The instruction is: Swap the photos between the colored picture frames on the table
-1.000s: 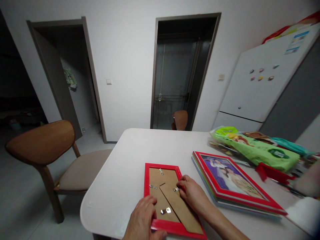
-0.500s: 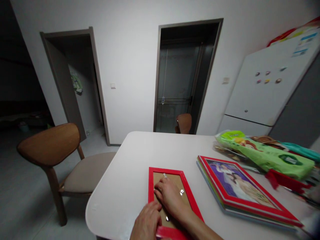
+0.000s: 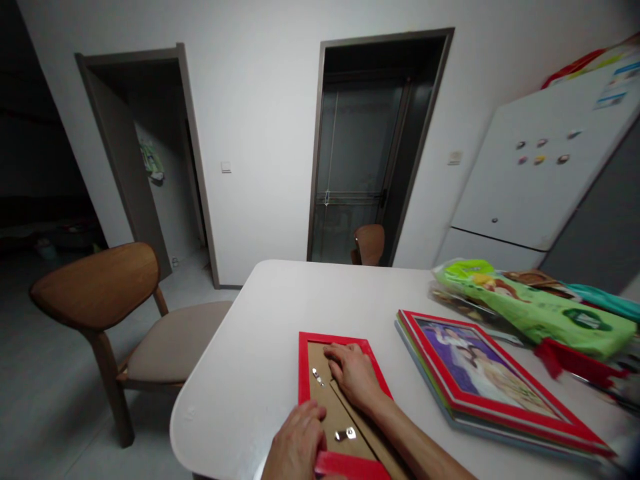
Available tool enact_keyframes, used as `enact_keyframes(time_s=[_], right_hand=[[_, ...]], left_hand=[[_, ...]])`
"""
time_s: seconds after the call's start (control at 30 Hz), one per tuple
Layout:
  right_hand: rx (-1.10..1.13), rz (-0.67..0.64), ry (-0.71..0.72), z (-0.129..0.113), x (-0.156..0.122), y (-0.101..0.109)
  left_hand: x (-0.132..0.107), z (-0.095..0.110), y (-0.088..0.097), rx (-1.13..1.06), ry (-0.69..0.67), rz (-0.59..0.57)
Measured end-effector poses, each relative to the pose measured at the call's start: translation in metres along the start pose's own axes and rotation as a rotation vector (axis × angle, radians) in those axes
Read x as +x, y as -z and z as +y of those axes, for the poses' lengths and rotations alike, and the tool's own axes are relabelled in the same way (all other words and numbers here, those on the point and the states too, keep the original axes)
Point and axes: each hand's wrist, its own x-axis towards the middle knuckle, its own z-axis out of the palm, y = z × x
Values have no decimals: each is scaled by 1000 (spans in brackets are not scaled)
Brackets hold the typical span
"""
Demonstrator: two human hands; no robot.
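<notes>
A red picture frame (image 3: 303,363) lies face down near the front edge of the white table (image 3: 320,293), its brown backing board and metal clips showing. My left hand (image 3: 296,443) presses on the frame's near left corner, fingers curled over the edge. My right hand (image 3: 354,373) lies on the backing board near the frame's far edge, fingers bent and pressing down by the top clip.
A stack of red-framed pictures (image 3: 493,380) lies to the right, with green packets (image 3: 537,307) behind it. A wooden chair (image 3: 107,303) stands left of the table. A white fridge (image 3: 540,170) is at the back right, with two dark doorways in the far wall.
My right hand moved from the frame's right side clip across the backing board to its far edge. My left hand stayed on the near left corner.
</notes>
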Motion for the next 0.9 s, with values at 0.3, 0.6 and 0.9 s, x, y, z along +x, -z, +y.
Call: enact_keyframes(time_s=[0.3, 0.6, 0.9], right_hand=[[52, -22, -6, 4, -28, 23], [68, -87, -60, 6, -61, 34], [161, -48, 20, -37, -51, 63]], left_hand=[[-2, 3, 1, 32, 23, 14], [-3, -1, -3, -32, 24, 52], [19, 3, 12, -564, 354, 380]])
